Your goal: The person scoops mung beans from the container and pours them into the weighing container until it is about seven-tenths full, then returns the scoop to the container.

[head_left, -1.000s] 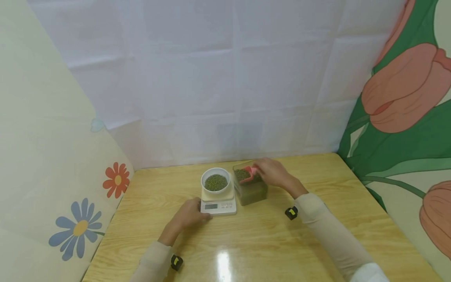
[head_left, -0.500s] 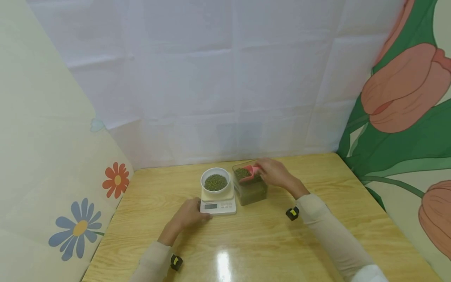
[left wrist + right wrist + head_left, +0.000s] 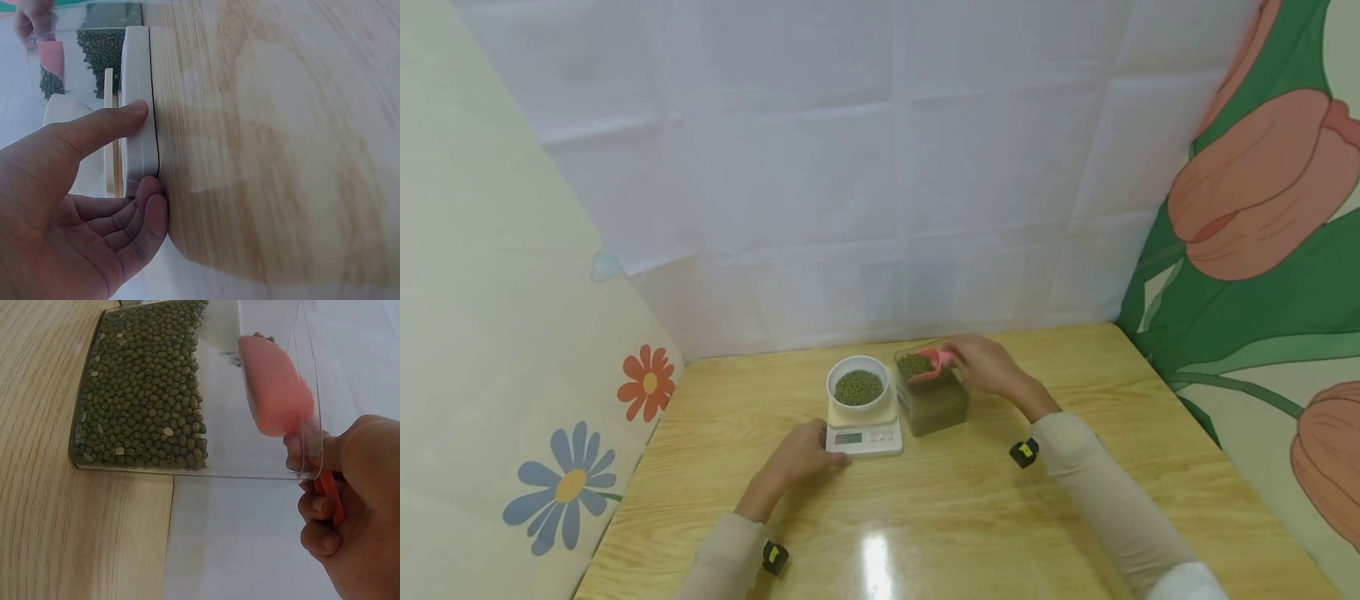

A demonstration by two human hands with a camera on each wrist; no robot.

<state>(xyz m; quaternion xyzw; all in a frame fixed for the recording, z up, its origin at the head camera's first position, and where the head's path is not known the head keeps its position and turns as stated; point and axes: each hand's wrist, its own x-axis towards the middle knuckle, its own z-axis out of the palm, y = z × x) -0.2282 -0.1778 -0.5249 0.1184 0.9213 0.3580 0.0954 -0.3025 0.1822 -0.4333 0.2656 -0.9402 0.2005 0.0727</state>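
Observation:
My right hand (image 3: 988, 367) grips the handle of a pink scoop (image 3: 275, 387) from behind the rim of a clear container (image 3: 222, 412). The scoop sits inside, above the level of the mung beans (image 3: 144, 387), and several beans show at its edge. My left hand (image 3: 805, 454) holds the front left corner of a white kitchen scale (image 3: 885, 439), thumb on the front side and fingers at the left side. On the scale's platform stands a white bowl (image 3: 850, 365) partly filled with mung beans. The container is close against the scale's right side.
The wooden table (image 3: 925, 517) meets a white cloth backdrop (image 3: 797, 208) behind the scale. Flower-printed panels rise at the left and right. A small black box (image 3: 1024, 452) shows beside the right sleeve, and another black box (image 3: 775, 557) beside the left sleeve.
The pink scoop has shifted slightly up and right inside the container along with the right hand. The left hand, scale and bowl have stayed in place.

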